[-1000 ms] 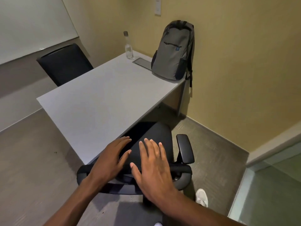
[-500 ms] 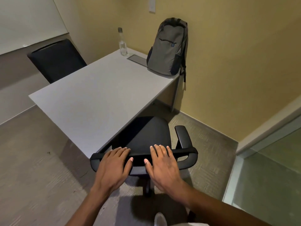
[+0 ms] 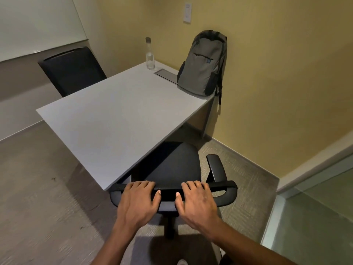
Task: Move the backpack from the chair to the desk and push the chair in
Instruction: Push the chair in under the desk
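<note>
A grey backpack [image 3: 203,62] stands upright on the far right corner of the grey desk [image 3: 114,119], leaning against the yellow wall. The black office chair [image 3: 172,165] sits at the desk's near right edge, its seat partly under the desktop. My left hand [image 3: 138,201] and my right hand [image 3: 194,200] both rest on top of the chair's backrest, fingers curled over its upper rim. The chair's right armrest [image 3: 216,166] sticks out beside the desk; its base is mostly hidden.
A clear water bottle [image 3: 150,54] and a cable hatch [image 3: 165,73] sit by the backpack. A second black chair [image 3: 72,70] stands at the desk's far side. A glass partition [image 3: 315,217] is on the right, wall close behind the desk.
My hands have come down from hovering over the backrest to gripping its top rim. The view has pulled back and the chair appears slightly further under the desk.
</note>
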`<state>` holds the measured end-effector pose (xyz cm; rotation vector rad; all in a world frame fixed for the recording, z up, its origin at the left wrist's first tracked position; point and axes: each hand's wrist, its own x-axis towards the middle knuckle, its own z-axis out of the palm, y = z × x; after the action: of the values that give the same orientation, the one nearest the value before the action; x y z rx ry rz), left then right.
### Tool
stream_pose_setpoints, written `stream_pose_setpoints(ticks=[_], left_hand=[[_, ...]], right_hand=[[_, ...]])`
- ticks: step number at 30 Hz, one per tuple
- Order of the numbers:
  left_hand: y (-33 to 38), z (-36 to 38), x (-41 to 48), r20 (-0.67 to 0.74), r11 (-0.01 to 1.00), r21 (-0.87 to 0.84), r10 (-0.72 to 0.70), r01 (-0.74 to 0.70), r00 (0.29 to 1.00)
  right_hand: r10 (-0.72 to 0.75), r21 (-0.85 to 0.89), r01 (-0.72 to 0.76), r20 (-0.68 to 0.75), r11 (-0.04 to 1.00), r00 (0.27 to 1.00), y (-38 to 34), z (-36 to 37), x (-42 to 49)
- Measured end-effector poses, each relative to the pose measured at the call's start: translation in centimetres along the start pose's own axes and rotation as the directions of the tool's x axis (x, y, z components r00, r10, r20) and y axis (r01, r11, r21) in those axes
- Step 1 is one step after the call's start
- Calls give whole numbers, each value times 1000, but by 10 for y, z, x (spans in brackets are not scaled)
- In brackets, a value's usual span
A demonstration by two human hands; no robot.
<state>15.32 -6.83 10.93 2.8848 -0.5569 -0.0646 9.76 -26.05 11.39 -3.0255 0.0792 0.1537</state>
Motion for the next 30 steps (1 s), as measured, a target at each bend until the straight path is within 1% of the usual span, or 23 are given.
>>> stream_pose_setpoints(ticks=[8,14,20,25,30], left_hand=[[31,8,20,-21,998,-17,-67,67,998],[58,15,48,-20,988,-28,-149,149,989],[88,18,82,-19,978,-46,-207,206,978],[116,26,116,-10,961,-55,-271,270,963],[149,32,153,-32,928,-24,-372,371,928]], right_hand=[[-77,38,79,-61,996,995,43,2,25],[-127,48,131,-76,990,989,78,-5,58],[-179,69,183,-50,981,983,119,-10,91],[-238,75,240,-37,968,970,157,-20,125],[-322,41,324,-56,945,945,197,-31,167]])
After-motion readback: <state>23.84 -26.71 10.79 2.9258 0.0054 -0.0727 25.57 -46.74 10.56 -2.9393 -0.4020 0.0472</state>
